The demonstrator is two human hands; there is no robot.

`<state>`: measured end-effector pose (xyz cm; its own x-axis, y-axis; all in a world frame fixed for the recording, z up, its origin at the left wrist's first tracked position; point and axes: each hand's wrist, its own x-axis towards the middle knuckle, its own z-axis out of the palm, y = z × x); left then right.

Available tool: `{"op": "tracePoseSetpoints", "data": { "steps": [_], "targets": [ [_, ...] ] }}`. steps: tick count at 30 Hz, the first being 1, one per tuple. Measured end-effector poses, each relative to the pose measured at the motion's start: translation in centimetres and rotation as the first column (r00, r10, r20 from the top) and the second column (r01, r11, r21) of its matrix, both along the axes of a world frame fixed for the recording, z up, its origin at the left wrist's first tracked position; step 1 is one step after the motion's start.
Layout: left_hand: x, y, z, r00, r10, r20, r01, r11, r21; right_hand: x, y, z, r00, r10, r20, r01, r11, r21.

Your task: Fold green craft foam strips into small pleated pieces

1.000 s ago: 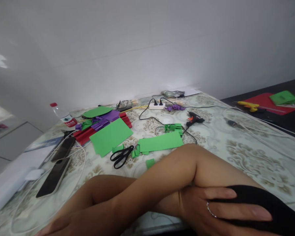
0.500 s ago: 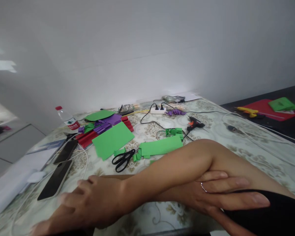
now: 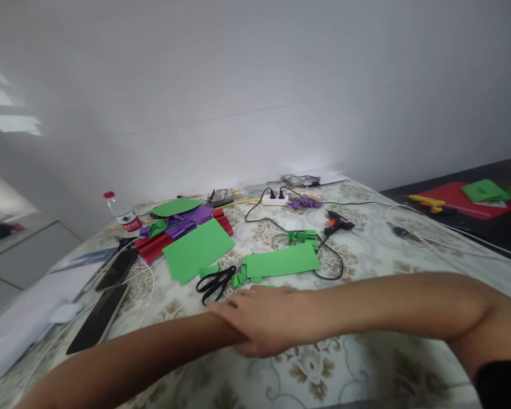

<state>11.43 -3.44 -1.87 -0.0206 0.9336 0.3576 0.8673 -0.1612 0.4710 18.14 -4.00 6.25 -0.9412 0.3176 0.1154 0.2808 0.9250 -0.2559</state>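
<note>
My right hand [image 3: 268,319] lies across my left forearm [image 3: 166,347] near the wrist, its fingers apart and partly blurred, holding no object. Beneath it my left hand is hidden, so its fingers do not show. Just beyond my right hand lie black-handled scissors [image 3: 216,282]. Close behind is a green paper strip [image 3: 281,261], with small curled green pieces [image 3: 239,277] at its left end. A larger green sheet [image 3: 199,250] rests further left.
Red folded paper [image 3: 152,246], purple strips [image 3: 181,226] and a bottle [image 3: 126,218] stand back left. Phones [image 3: 99,318] lie at left. A black glue gun [image 3: 338,221], its cord and a power strip [image 3: 275,200] are further back. A yellow glue gun [image 3: 428,201] lies on the right table.
My crossed arms have loosened. My right hand has drawn back from the far left to the middle, and my left hand has left my right upper arm and gone out of sight.
</note>
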Motion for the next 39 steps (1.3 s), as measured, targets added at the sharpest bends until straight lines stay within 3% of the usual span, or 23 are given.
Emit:
{"op": "tracePoseSetpoints", "data": {
  "steps": [1,2,4,5,6,8,11,16,20,25,34,39],
  "targets": [
    [-1.5,-0.1,0.3,0.997,-0.073,-0.030,0.072,0.997,-0.033,1.2,0.4,0.0,0.999,-0.037,0.011,0.037,0.998,-0.058],
    [-3.1,-0.2,0.7,0.928,-0.356,-0.111,0.337,0.928,-0.156,2.4,0.8,-0.1,0.996,-0.092,0.002,0.091,0.989,-0.115],
    [-6.0,-0.4,1.7,0.801,-0.589,-0.102,0.557,0.798,-0.230,4.3,1.1,-0.7,0.972,-0.225,-0.069,0.203,0.951,-0.235],
    [-7.1,-0.4,2.2,0.686,-0.720,-0.108,0.695,0.692,-0.197,5.1,1.2,-1.3,0.950,-0.287,-0.121,0.244,0.928,-0.282],
    [-8.0,-0.4,2.6,0.657,-0.746,-0.106,0.737,0.666,-0.119,5.7,1.2,-2.0,0.927,-0.339,-0.157,0.280,0.909,-0.310],
    [-8.9,-0.3,3.2,0.731,-0.681,-0.047,0.682,0.731,0.018,6.7,0.9,-3.9,0.871,-0.459,-0.176,0.380,0.856,-0.349],
    [-8.6,0.1,2.8,0.832,-0.544,0.105,0.545,0.838,0.025,7.3,0.5,-6.7,0.826,-0.533,-0.186,0.450,0.821,-0.353],
    [-8.5,0.9,0.4,0.857,-0.497,0.133,0.501,0.866,0.011,7.0,0.4,-9.2,0.824,-0.478,-0.303,0.386,0.866,-0.316],
    [-9.2,1.0,-0.7,0.870,-0.461,0.176,0.466,0.884,0.013,6.7,0.9,-9.7,0.817,-0.451,-0.358,0.368,0.887,-0.277],
    [-9.2,0.7,-0.5,0.869,-0.407,0.282,0.436,0.899,-0.047,6.7,1.7,-9.7,0.805,-0.443,-0.394,0.340,0.889,-0.306],
    [-9.0,0.1,-0.6,0.840,-0.490,0.232,0.515,0.855,-0.059,6.8,2.1,-9.3,0.738,-0.526,-0.423,0.325,0.826,-0.460],
    [-8.8,-0.4,0.0,0.846,-0.499,0.190,0.520,0.850,-0.080,6.7,2.0,-9.2,0.738,-0.540,-0.404,0.345,0.817,-0.461]
  ]
}}
